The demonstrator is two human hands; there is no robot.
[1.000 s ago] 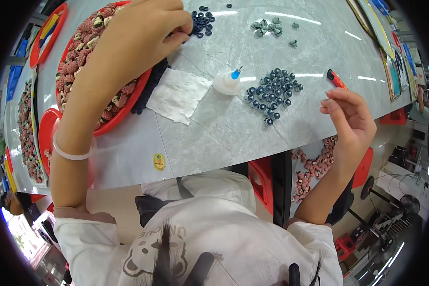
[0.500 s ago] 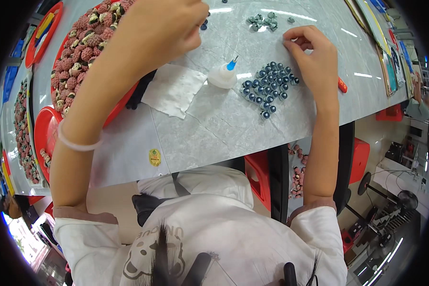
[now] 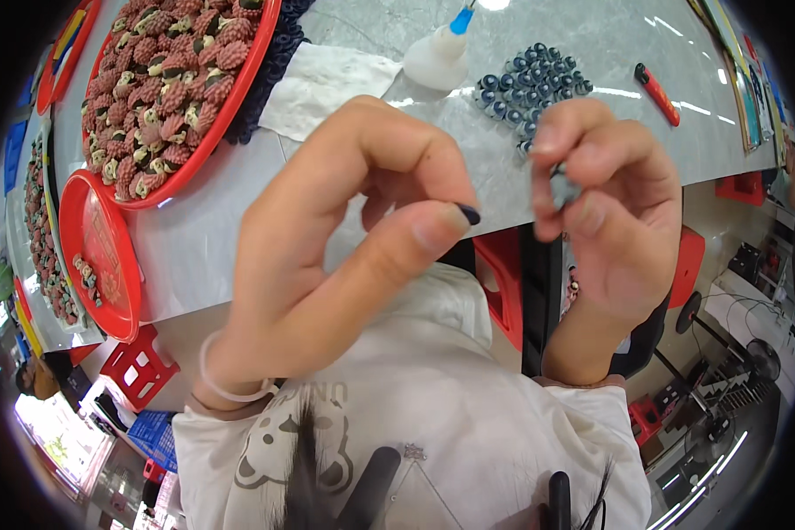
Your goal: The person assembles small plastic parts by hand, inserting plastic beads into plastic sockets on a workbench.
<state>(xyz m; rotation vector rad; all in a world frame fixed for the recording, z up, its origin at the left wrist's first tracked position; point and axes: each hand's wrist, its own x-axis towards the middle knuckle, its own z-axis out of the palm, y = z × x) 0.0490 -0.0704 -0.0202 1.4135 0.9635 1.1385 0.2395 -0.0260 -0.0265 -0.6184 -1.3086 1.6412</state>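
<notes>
In front of my chest, both hands are raised above the table's near edge. My left hand (image 3: pixel 296 243) pinches a small dark blue piece (image 3: pixel 471 215) between thumb and index finger. Opposite it, my right hand (image 3: pixel 632 216) has its fingers curled around a small grey-green piece (image 3: pixel 564 187), partly hidden and blurred. The two pieces are apart. Beyond my right hand stands a cluster of small dark blue, shiny round pieces (image 3: pixel 534 79). A white squeeze bottle (image 3: pixel 436 60) with a blue tip is left of that cluster.
A wrinkled white cloth (image 3: pixel 327 84) lies left of the bottle. Further left, a large red tray (image 3: pixel 249 88) is heaped with pink knobbly pieces. A smaller red tray (image 3: pixel 119 296) holds a few pieces. At right lies a slim red and black tool (image 3: pixel 658 93).
Both hands have come back from the far part of the table toward my chest and nearer each other. The pieces in their fingers now show. The view has tilted down.
</notes>
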